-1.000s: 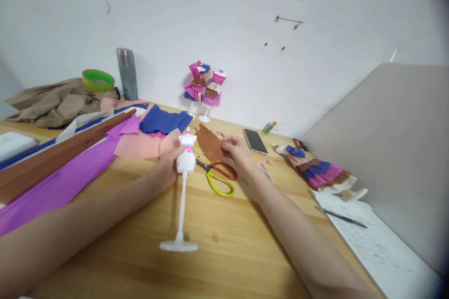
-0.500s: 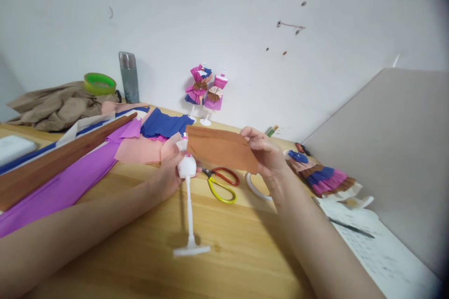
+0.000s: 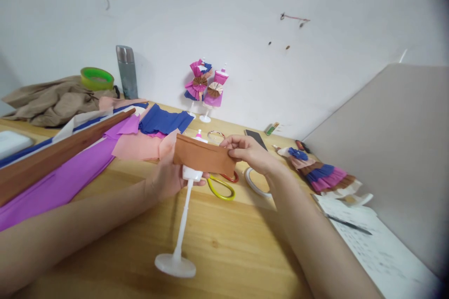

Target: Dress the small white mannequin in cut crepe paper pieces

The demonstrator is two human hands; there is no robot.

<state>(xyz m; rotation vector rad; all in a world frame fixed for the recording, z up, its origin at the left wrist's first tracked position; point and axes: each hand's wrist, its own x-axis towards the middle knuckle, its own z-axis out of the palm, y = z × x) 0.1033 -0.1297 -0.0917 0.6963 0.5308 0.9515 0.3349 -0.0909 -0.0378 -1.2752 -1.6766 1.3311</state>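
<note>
My left hand (image 3: 167,178) grips the torso of a small white doll mannequin (image 3: 183,215) on a thin pole with a round base, tilted above the wooden table (image 3: 224,243). My right hand (image 3: 250,152) pinches the right end of a brown crepe paper strip (image 3: 203,159). The strip lies across the front of the mannequin's torso and hides most of it. Only the pink neck tip shows above the strip.
Red and yellow scissors (image 3: 222,186) and a white tape ring (image 3: 254,183) lie just behind the hands. Purple, brown, pink and blue paper sheets (image 3: 70,163) spread at left. Two dressed mannequins (image 3: 206,86) stand by the wall. A phone (image 3: 256,138), a dressed doll form (image 3: 319,173) and a printed sheet (image 3: 379,243) are at right.
My right hand lifted the brown paper off the table and brought it down across the mannequin's torso. My left hand kept its grip and tilted the mannequin's base toward me.
</note>
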